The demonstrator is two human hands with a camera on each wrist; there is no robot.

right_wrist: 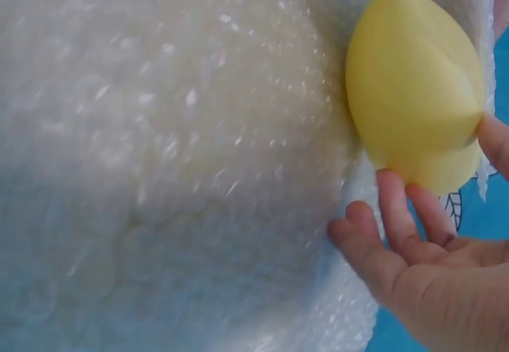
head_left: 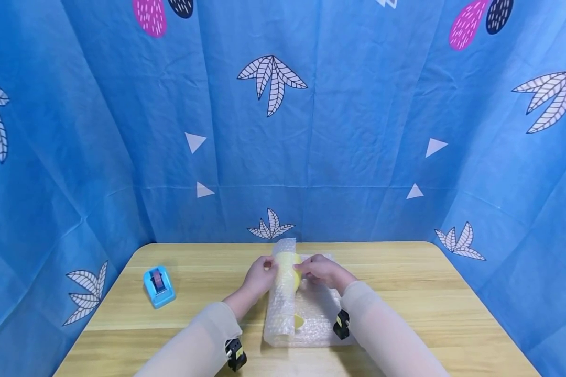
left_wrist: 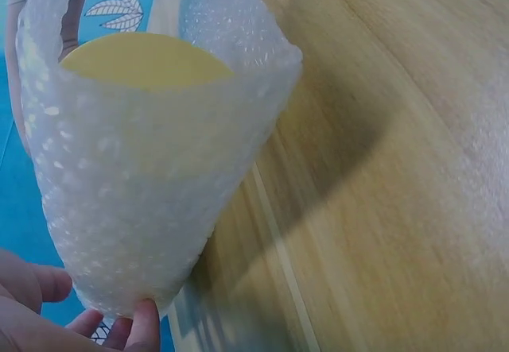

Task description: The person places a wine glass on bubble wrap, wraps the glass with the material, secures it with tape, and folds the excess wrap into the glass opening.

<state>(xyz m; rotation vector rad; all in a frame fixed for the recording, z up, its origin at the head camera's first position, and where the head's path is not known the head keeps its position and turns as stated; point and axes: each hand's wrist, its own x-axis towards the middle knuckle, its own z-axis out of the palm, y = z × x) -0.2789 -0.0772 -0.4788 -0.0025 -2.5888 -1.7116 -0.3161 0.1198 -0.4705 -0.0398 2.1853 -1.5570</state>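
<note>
Toward the far edge of the tabletop (head_left: 405, 293), around the middle of its width, we see a yellow goblet (right_wrist: 409, 82) lying on its side in bubble wrap (head_left: 280, 309). Its bowl points to the far edge and its foot to the near edge. A flap of the wrap is folded over from the left and covers much of the goblet, while the rest of the sheet spreads flat to the right. The flap's far end reaches the tabletop's far edge.

Both forearms come in from the near edge and angle toward each other, in pale sleeves (head_left: 391, 330), so that we find the two hands facing across the goblet's bowl. The left hand (head_left: 257, 277) holds the wrap at the flap's left side, its thumb apart from the fingers and its fingers curled in. The right hand (head_left: 323, 270) pinches the goblet by its bowl, thumb on one side and fingertips on the other.

Near the far left corner we note a blue tape dispenser (head_left: 162, 297), well apart from the hands. Beyond the far edge hangs a blue curtain (head_left: 354, 131) printed with white leaves.
</note>
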